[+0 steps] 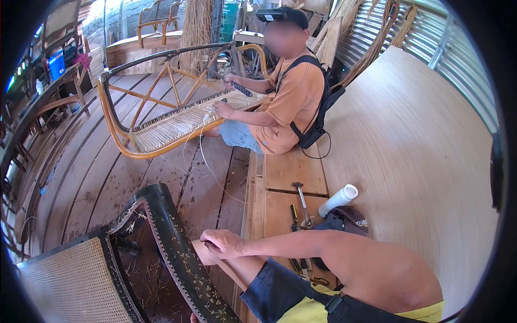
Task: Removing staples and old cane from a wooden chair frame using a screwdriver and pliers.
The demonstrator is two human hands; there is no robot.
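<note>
My right hand [225,244] reaches across above my leg, fingers curled round a dark brown stick-like tool [212,247]; its full shape is hidden. Just left of it stands a black furniture frame [186,253] with gold floral painting and a row of small holes along its inner edge. One section of the frame is open, with loose straw-like bits about it. A woven cane panel [81,280] fills the section at the lower left. Only a fingertip of my left hand [194,318] shows at the lower edge, against the frame; its other fingers are out of sight.
Ahead, a person in an orange shirt [296,102] works on strands of a curved rattan bench frame [129,153]. On the wooden bench beside me lie a hammer [302,204], other hand tools, a dark cap [347,220] and a white tube [338,200]. A large plywood sheet [420,145] extends right.
</note>
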